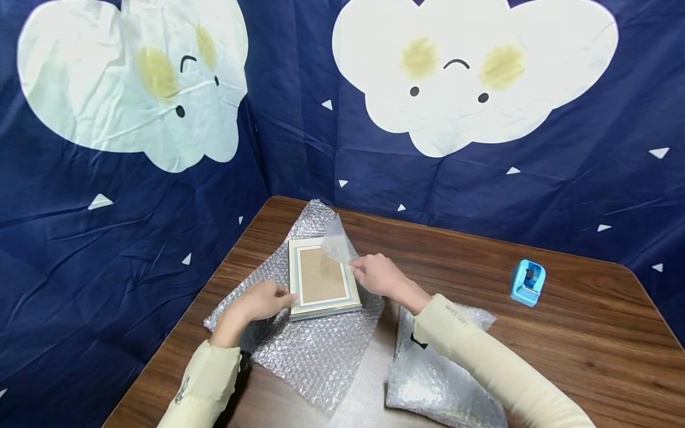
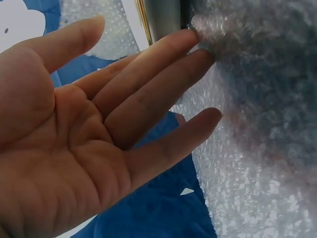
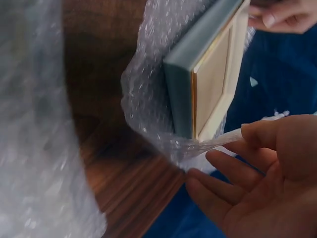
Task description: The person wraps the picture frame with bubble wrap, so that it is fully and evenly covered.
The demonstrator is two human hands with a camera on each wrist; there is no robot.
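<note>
We find the picture frame [image 1: 322, 274] lying face up on a spread sheet of bubble wrap [image 1: 316, 351], upon the wooden surface [image 1: 455, 249]. We record the right hand [image 1: 381, 276] pinching a lifted flap of that sheet between thumb and forefinger, beside the frame's right edge. The left hand [image 1: 263, 299] is at the near left corner, fingers extended and apart. We also note a wrapped bundle [image 1: 433, 380] below the right forearm and a blue tape dispenser [image 1: 528, 282] farther right.
</note>
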